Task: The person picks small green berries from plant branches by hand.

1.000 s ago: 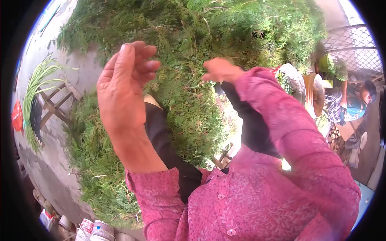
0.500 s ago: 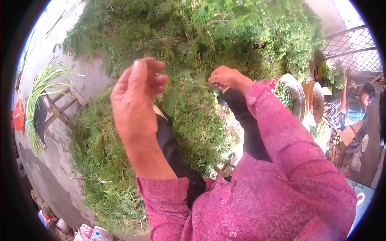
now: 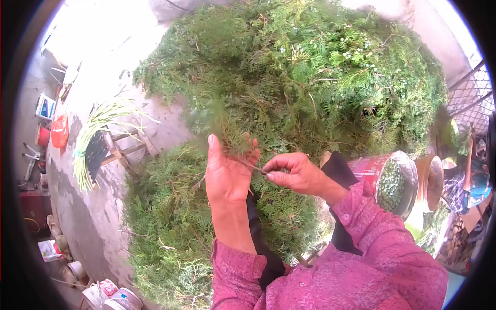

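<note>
My right hand (image 3: 295, 173) pinches the bare stem of an evergreen sprig (image 3: 233, 138) between thumb and fingertips. The sprig's leafy end is blurred and reaches up and left, across the fingers of my left hand (image 3: 230, 173). That hand is open, palm up, with its thumb stretched out and its fingers partly behind the foliage. Below and behind both hands lies a big heap of cut evergreen branches (image 3: 289, 98). Right of my right hand, a red bucket (image 3: 366, 169) with a pale rim holds small green berries (image 3: 391, 183).
Long green stalks (image 3: 85, 155) in a bundle rest on a small wooden stool (image 3: 121, 152) to the left. A red plastic bag (image 3: 59, 130) lies beyond it. White buckets (image 3: 121, 299) stand at lower left. A tan container (image 3: 430, 181) and wire mesh (image 3: 469, 98) are at right.
The view has shifted, so the heap appears lower and further right. My hands have come close together, and the sprig in my right hand now crosses my left fingers.
</note>
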### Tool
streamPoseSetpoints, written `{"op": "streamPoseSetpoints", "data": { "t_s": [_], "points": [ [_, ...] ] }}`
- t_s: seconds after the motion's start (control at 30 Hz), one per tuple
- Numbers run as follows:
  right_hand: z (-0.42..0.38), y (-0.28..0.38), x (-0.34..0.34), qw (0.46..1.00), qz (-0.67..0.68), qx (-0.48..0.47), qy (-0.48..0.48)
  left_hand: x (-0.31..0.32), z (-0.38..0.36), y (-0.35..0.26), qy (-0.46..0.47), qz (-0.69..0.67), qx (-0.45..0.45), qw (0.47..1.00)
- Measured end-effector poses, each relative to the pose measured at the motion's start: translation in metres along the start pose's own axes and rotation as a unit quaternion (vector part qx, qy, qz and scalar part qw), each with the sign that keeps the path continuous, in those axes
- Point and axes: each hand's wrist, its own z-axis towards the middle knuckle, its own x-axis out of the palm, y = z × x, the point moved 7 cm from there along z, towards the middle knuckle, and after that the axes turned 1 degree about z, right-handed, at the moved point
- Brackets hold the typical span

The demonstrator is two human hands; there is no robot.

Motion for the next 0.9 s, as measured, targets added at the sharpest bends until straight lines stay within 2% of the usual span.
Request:
{"op": "streamPoseSetpoints", "data": {
  "t_s": [0.1, 0.2, 0.27, 0.33, 0.37, 0.43, 0.47, 0.53, 0.7, 0.8, 0.9],
  "points": [
    [-0.002, -0.004, 0.000, 0.999, -0.029, 0.025, 0.028, -0.005, 0.005, -0.001, -0.030, -0.007, 0.023, 0.999],
    [-0.001, -0.008, -0.008, 0.998, -0.049, 0.028, 0.038, -0.002, 0.003, 0.000, -0.033, 0.059, 0.045, 0.997],
    [0.000, -0.010, -0.017, 0.997, -0.066, 0.029, 0.040, 0.009, -0.001, -0.007, -0.036, 0.156, 0.122, 0.979],
    [-0.003, -0.015, -0.045, 0.996, 0.037, 0.043, -0.067, 0.017, -0.006, -0.006, -0.052, 0.199, 0.149, 0.967],
    [-0.005, -0.012, -0.056, 0.996, 0.038, 0.041, -0.073, 0.020, -0.009, -0.007, -0.073, 0.234, 0.175, 0.953],
    [-0.011, -0.001, -0.092, 0.976, 0.129, 0.007, -0.174, 0.025, -0.010, 0.000, -0.073, 0.254, 0.185, 0.946],
    [-0.012, -0.001, -0.099, 0.975, 0.132, 0.009, -0.181, 0.027, -0.011, 0.002, -0.077, 0.271, 0.198, 0.939],
    [-0.017, 0.000, -0.112, 0.946, 0.235, -0.032, -0.221, 0.033, -0.012, 0.008, -0.070, 0.293, 0.201, 0.932],
    [-0.017, 0.014, -0.109, 0.930, 0.276, -0.053, -0.236, 0.046, -0.012, 0.019, -0.048, 0.353, 0.230, 0.906],
    [-0.014, 0.014, -0.107, 0.950, 0.203, -0.028, -0.237, 0.049, -0.011, 0.028, -0.053, 0.369, 0.209, 0.904],
    [-0.016, 0.013, -0.109, 0.946, 0.223, -0.011, -0.234, 0.053, -0.009, 0.035, -0.046, 0.396, 0.209, 0.893]
  ]
}}
